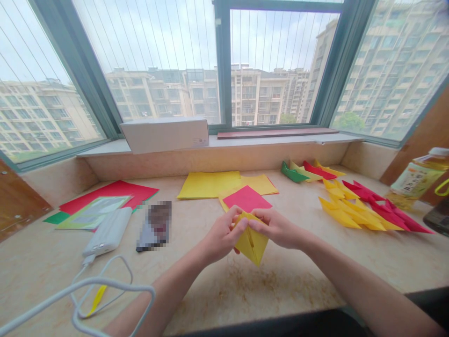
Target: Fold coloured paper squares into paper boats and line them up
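Note:
Between my two hands is a folded piece of yellow paper [253, 245], its lower corner pointing toward me and a slit running down its middle. My left hand [226, 231] pinches it from the left, with the thumb on top. From the right, my right hand [275, 225] grips its upper edge, thumb close to the left one. Just beyond my fingers, a red paper square [247, 197] lies over yellow sheets. A stack of yellow paper [208, 184] is behind it on the counter.
Folded paper boats in green, yellow and red [293, 173] stand at the back right, with more yellow folded boats [345, 210] nearer. A bottle [417, 175] stands far right. Red sheets [108, 194], a white power bank [108, 229] and its cable [115, 282] lie left. A white box [164, 135] rests on the sill.

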`<state>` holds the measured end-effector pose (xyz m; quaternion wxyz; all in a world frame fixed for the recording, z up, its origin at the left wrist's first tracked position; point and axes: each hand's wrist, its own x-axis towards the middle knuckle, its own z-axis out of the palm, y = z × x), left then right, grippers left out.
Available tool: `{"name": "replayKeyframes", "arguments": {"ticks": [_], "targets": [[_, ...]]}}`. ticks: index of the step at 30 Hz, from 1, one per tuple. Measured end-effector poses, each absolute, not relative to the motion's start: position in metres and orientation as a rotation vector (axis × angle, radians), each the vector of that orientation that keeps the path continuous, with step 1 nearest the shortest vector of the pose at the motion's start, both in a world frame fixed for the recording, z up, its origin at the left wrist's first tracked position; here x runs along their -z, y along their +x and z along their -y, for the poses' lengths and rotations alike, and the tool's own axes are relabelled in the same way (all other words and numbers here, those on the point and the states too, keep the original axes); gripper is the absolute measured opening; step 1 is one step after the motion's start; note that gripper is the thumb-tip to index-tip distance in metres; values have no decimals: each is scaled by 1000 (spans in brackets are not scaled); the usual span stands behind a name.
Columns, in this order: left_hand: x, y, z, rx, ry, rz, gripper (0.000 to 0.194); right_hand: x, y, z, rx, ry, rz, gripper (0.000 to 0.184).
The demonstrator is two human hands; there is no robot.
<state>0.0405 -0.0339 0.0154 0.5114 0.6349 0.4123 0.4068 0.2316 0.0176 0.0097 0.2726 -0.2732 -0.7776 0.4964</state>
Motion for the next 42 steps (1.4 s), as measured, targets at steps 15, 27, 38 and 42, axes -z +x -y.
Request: {"name": "replayKeyframes", "arguments": {"ticks": [15, 27, 38, 42], "targets": [[-12, 36, 29, -1263, 1579, -1131, 35, -8, 227, -17, -1371, -718, 1824, 40], [-16, 33, 24, -1631, 1375, -1146, 43, -8, 231, -27, -1022, -727, 1730, 45], [-20, 34, 27, -1758, 1274, -936, 43, -6, 234, -29, -888, -680, 1622, 38], [-23, 32, 27, -1679, 1310, -826, 42, -4, 234, -30, -876, -629, 1611, 36]]}}
